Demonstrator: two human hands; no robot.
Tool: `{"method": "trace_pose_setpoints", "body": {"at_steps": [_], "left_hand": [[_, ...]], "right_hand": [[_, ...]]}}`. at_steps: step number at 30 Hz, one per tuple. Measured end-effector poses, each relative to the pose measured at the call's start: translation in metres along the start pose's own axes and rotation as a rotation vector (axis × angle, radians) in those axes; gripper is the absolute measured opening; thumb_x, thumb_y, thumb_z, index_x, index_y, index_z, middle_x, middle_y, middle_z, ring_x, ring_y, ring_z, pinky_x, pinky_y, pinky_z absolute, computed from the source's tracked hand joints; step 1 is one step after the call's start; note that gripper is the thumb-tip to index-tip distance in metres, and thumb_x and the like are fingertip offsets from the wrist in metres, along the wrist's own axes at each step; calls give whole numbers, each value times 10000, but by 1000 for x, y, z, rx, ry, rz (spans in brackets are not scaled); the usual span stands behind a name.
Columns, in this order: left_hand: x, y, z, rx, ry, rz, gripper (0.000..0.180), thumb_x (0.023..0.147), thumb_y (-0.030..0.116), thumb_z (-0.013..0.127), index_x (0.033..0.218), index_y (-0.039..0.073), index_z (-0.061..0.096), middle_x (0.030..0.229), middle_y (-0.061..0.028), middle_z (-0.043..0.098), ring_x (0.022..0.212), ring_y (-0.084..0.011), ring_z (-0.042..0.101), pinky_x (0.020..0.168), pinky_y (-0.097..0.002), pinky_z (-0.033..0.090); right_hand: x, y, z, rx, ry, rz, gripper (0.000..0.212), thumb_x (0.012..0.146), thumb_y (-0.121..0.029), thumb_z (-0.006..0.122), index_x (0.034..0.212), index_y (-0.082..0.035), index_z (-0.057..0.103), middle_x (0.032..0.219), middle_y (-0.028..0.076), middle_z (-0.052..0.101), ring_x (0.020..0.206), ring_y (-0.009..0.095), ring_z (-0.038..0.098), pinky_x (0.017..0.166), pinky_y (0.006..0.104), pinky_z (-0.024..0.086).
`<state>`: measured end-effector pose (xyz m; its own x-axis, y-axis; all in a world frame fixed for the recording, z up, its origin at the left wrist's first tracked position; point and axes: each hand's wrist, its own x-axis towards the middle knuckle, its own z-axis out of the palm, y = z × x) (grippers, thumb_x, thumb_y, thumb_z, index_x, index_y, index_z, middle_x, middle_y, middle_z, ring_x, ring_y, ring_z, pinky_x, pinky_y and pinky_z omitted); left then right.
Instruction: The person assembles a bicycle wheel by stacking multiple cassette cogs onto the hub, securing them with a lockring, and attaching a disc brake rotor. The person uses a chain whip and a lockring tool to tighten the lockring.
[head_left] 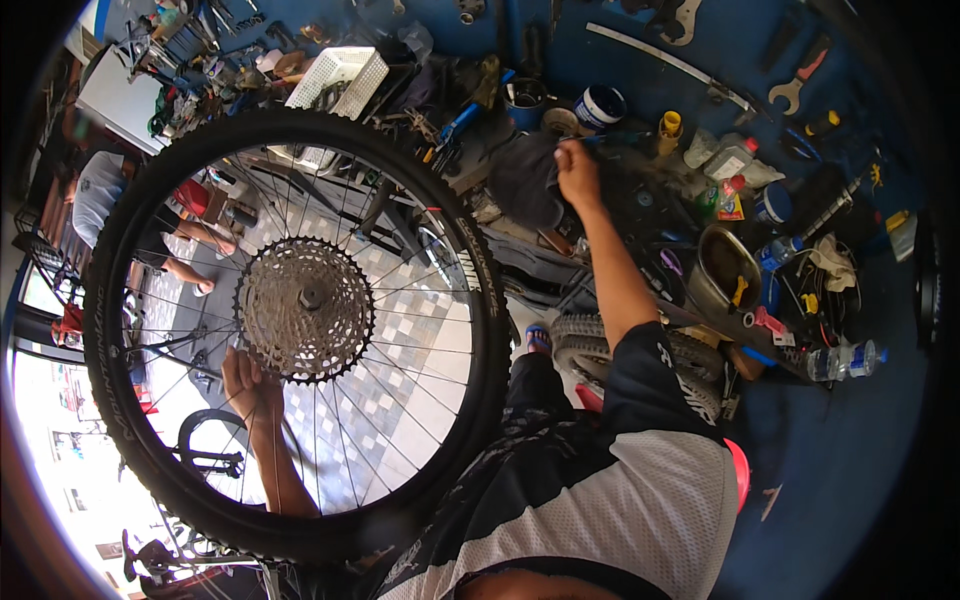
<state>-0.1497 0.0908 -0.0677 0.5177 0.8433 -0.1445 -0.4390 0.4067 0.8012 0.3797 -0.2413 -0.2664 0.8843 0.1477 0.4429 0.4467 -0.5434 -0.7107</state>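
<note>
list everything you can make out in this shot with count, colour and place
wheel: 1, black tyre, large at left
cassette: 1, silver-grey, wheel's centre
dark cloth: 1, near-black, upper centre
basket: 1, white, upper left
tub: 1, white and blue, upper centre
metal bowl: 1, silver, right
clear bottles: at least 2, clear, right
wall: 1, blue, top
wrench: 1, red handle, upper right
metal strip: 1, silver, top
loose tyres: several, dark, centre right
small tools and parts: uncountable, mixed, upper left
co-worker: 1, grey shirt, left
left hand: 1, bare, by cassette's lower left
right hand: 1, bare, at cloth's right edge
</note>
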Motion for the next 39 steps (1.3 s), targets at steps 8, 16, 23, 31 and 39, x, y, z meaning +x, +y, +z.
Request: {"method": "trace_pose_setpoints", "body": {"at_steps": [8,16,23,31,39], "left_hand": [[-4,-1,20,-3,51,9,441,1097,257,525,683,205,382,571,64,299,535,-68,370,523,-252,346],[1,-2,11,3,46,35,393,1091,221,552,728,184,404,570,59,319,520,-62,351,526,-219,342],[5,-2,6,-25,75,34,384,1082,195,561,730,167,410,562,52,335,506,-65,336,511,-225,335],[-4,0,11,19,5,25,477,1090,297,547,657,198,376,564,55,328,545,-75,394,544,-265,380],[0,0,5,131,-55,24,504,1089,346,521,624,207,385,567,56,337,588,-108,421,615,-296,405]], "right_hand": [[74,-10,-153,12,294,90,415,1072,-453,521,1091,-77,695,1046,204,732,1013,405,699,881,444,523],[78,11,-195,-295,172,269,815,957,-792,436,1105,-64,771,1167,234,723,1140,443,659,956,502,499],[34,-53,-159,-853,-250,199,797,890,-788,558,1114,-56,782,1293,210,677,1303,385,562,1026,504,477],[-75,-77,1,-487,-602,-187,399,907,-199,720,1269,-115,575,1187,183,662,1124,393,670,925,536,562],[-61,-80,14,-549,-617,-25,465,852,-90,720,1271,3,541,1277,272,592,1170,432,641,961,512,568]]}}
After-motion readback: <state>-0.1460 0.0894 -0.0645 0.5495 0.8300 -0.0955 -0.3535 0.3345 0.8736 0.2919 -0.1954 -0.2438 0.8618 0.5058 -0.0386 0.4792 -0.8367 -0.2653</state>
